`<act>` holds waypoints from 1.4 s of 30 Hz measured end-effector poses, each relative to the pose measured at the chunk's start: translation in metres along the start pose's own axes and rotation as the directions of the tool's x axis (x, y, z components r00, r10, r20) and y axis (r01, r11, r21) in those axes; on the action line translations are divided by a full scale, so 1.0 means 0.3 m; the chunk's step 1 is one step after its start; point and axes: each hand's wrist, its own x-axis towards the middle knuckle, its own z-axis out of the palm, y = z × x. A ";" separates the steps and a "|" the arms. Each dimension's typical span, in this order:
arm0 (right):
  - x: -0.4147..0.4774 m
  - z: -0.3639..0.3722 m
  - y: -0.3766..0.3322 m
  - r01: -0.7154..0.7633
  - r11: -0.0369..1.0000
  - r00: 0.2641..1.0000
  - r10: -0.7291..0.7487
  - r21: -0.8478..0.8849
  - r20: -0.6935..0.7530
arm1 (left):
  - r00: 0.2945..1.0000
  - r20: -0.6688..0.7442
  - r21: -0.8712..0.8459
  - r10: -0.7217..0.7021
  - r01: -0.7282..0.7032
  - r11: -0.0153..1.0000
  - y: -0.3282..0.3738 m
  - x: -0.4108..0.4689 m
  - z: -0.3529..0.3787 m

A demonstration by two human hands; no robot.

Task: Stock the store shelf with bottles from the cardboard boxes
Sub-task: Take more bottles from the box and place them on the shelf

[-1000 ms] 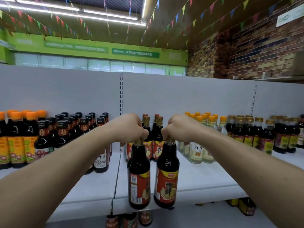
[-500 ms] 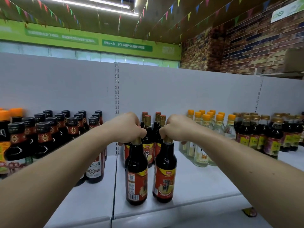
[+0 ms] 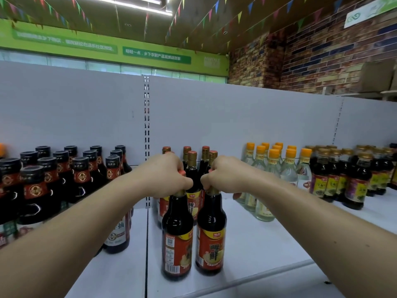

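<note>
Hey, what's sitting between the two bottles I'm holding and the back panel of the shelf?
In the head view, a cluster of matching copper-capped dark bottles stands between the left-hand bottle, the right-hand bottle and the grey back panel.

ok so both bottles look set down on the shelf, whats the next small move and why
Probably slide both back against the matching row. The left hand and right hand each grip a neck; the left bottle and right bottle stand upright near the front edge of the shelf, ahead of that row.
</note>
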 end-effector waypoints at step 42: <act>-0.109 0.198 0.241 0.160 0.858 0.985 -0.103 0.487 -0.142 | 0.864 -0.400 -0.382 -0.306 0.146 0.913 -0.038 -0.140 0.250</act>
